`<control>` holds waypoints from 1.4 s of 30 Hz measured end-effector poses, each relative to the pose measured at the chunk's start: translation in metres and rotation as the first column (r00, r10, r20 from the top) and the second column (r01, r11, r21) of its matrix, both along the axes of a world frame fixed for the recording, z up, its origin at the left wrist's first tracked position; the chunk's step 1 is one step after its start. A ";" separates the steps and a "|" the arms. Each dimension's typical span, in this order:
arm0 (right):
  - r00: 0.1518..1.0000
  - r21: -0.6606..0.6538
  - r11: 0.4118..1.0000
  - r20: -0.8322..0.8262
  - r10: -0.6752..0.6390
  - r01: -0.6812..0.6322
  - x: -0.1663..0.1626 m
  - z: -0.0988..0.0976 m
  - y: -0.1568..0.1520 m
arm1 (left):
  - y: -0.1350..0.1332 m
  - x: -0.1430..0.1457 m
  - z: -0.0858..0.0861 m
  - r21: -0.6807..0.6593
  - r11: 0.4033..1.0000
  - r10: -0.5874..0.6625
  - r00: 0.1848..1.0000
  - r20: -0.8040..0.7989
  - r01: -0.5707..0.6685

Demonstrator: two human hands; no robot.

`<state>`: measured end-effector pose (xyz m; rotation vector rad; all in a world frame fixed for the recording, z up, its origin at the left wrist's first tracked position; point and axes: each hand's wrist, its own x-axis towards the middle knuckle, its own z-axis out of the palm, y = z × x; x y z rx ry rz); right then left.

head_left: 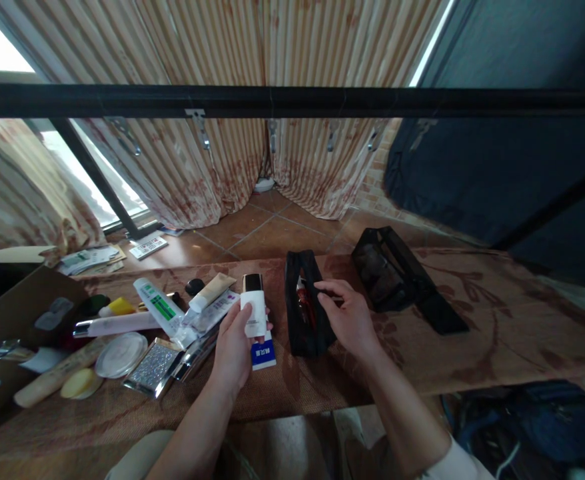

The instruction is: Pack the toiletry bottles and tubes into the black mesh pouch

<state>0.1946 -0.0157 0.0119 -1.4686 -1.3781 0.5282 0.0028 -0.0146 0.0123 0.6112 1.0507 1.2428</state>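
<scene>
My left hand (233, 341) is closed around a white cosmetic bottle (255, 315) with a shiny dark cap, its thumb across the front. To its right, an unzipped black pouch (300, 345) stands with its top spread apart, and red and light-coloured items (303, 303) show inside. My right hand (351, 319) pinches the pouch's right rim between thumb and fingers. Partly hidden under my left hand lies a blue and white packet (263, 353). Just left of that hand are a beige tube (213, 292), a white and green tube (157, 303) and a glittery compact (153, 368).
A second black case (385, 273) with a see-through panel stands at the right, its flap folded out. Several cosmetics, including a round clear-lidded container (121, 355), lie beside a cardboard box (27, 310) at the left. A black rail (292, 103) crosses ahead, with clips hanging below.
</scene>
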 end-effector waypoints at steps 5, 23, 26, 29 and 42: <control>1.000 0.001 1.000 -0.009 0.002 -0.002 0.000 0.000 0.000 | 0.000 -0.002 -0.001 0.004 0.999 -0.032 0.999 0.007 0.032; 1.000 0.016 1.000 -0.003 0.006 -0.006 0.001 -0.002 0.002 | -0.001 0.000 -0.002 0.058 0.997 -0.044 0.999 -0.001 0.044; 1.000 0.018 1.000 0.005 0.003 -0.003 0.001 -0.002 0.002 | -0.001 0.000 -0.002 0.058 0.997 -0.043 0.999 -0.004 0.043; 1.000 0.021 1.000 0.015 0.004 -0.004 0.002 -0.002 0.002 | -0.001 0.000 -0.001 0.047 0.998 -0.031 0.999 -0.019 0.032; 1.000 0.018 1.000 0.013 0.010 -0.010 0.002 -0.002 0.001 | -0.001 0.000 0.000 0.013 1.000 0.005 0.999 -0.032 -0.005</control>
